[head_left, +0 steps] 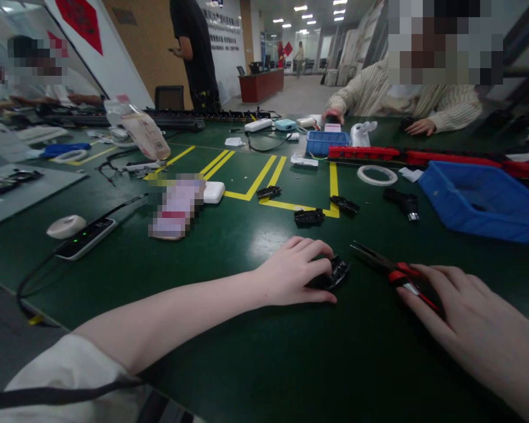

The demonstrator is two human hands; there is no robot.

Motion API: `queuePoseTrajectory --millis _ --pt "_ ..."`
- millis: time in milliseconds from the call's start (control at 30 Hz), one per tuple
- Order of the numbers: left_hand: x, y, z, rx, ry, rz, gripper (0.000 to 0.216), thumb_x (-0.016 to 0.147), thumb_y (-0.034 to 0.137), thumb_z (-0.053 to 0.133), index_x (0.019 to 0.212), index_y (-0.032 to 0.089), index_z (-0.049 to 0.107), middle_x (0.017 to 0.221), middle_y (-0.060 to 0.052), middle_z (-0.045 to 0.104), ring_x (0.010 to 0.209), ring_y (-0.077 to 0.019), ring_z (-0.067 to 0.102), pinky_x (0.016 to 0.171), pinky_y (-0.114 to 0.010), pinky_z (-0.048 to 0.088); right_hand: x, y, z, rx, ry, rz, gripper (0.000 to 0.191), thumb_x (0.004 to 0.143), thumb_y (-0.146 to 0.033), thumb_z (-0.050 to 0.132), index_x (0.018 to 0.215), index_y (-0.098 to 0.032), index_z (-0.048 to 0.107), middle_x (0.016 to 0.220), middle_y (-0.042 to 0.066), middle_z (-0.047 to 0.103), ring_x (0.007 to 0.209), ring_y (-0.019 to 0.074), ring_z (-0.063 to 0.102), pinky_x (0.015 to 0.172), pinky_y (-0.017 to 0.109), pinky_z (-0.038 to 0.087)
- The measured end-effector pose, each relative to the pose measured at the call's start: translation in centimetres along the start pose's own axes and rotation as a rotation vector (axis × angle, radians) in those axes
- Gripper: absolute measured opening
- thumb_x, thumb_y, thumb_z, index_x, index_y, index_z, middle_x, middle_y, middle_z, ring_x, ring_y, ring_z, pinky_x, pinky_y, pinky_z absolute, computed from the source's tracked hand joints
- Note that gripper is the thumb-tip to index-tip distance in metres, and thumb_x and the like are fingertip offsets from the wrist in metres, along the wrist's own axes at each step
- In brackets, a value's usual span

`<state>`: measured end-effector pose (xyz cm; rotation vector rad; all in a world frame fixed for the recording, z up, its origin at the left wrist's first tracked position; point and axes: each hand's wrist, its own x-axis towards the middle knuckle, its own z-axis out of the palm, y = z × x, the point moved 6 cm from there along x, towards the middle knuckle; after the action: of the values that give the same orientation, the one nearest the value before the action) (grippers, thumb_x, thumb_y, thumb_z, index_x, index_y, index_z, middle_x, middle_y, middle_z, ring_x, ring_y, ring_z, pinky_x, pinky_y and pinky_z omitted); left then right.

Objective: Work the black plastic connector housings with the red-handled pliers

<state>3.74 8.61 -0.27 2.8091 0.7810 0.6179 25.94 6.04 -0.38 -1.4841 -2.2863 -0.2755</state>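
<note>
My left hand (302,270) curls over a small black plastic part (338,271) on the green table, its fingers on the part's left side. In my right hand (471,317) are long-nose pliers (399,273) with red and black handles. The pliers' jaws point left and end a little right of the black part, apart from it; they look slightly parted. Beyond my left hand lie more black parts of similar look, one (309,217) nearest, another (344,204) to its right and a third (268,192) farther back.
At right are a blue bin (480,205), a dark tool-like object (403,204) and a tape roll (377,175). A phone (178,205) and a power strip (87,238) lie left, with a bottle (143,132) behind. Across the table sits a person in a knit sweater (370,88).
</note>
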Motion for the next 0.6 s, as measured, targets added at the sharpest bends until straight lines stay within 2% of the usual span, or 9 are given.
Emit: queuePoseTrajectory --millis 100,167,300,367,467,600 --pt "-0.1 0.1 -0.1 -0.017 0.019 0.024 0.037 0.080 0.051 0.067 0.089 0.016 0.059 0.122 -0.011 0.056 0.115 -0.0243 0.053 0.098 -0.039 0.041 0.2 0.6 0.1 -0.031 -0.081 0.182 0.050 0.084 -0.064 0.039 0.091 -0.020 0.061 0.085 0.009 0.064 0.069 0.0258 0.065 0.047 0.037 0.053" --pt "-0.1 0.2 0.0 -0.044 0.014 0.029 0.037 0.079 0.052 0.068 0.085 0.017 0.058 0.123 -0.011 0.056 0.116 -0.0240 0.052 0.102 -0.040 0.039 0.2 0.5 0.0 0.000 -0.072 0.196 0.054 0.082 -0.068 0.039 0.093 -0.020 0.060 0.088 0.009 0.064 0.070 0.0244 0.066 0.049 0.036 0.054" --pt "0.0 -0.1 0.3 -0.110 -0.037 -0.001 0.038 0.076 0.052 0.070 0.083 0.017 0.055 0.121 -0.010 0.058 0.114 -0.0235 0.055 0.110 -0.044 0.032 0.1 0.3 0.1 0.066 -0.045 0.165 0.056 0.075 -0.070 0.052 0.100 -0.020 0.056 0.091 0.009 0.064 0.071 0.0231 0.065 0.054 0.036 0.055" --pt "0.1 -0.2 0.4 -0.153 -0.063 -0.024 0.039 0.076 0.051 0.071 0.086 0.017 0.055 0.118 -0.009 0.059 0.111 -0.0233 0.056 0.107 -0.043 0.036 0.0 0.3 0.1 0.074 -0.030 0.154 0.057 0.073 -0.069 0.056 0.102 -0.021 0.055 0.091 0.008 0.065 0.074 0.0240 0.065 0.057 0.037 0.055" --pt "0.1 -0.5 0.3 -0.223 -0.083 -0.068 0.042 0.074 0.050 0.073 0.092 0.017 0.053 0.117 -0.010 0.060 0.109 -0.0237 0.057 0.096 -0.039 0.044 -0.1 0.0 -0.5 0.043 0.015 0.072 0.048 0.079 -0.061 0.054 0.107 -0.022 0.054 0.097 0.009 0.065 0.083 0.0261 0.065 0.064 0.041 0.055" --pt "0.1 -0.7 0.3 -0.257 -0.106 -0.123 0.056 0.072 0.052 0.074 0.110 0.016 0.052 0.116 -0.010 0.060 0.106 -0.0249 0.057 0.092 -0.039 0.045 0.1 -0.8 -1.5 0.031 0.063 -0.081 0.041 0.079 -0.047 0.057 0.112 -0.022 0.054 0.102 0.009 0.065 0.089 0.0270 0.064 0.072 0.042 0.054"
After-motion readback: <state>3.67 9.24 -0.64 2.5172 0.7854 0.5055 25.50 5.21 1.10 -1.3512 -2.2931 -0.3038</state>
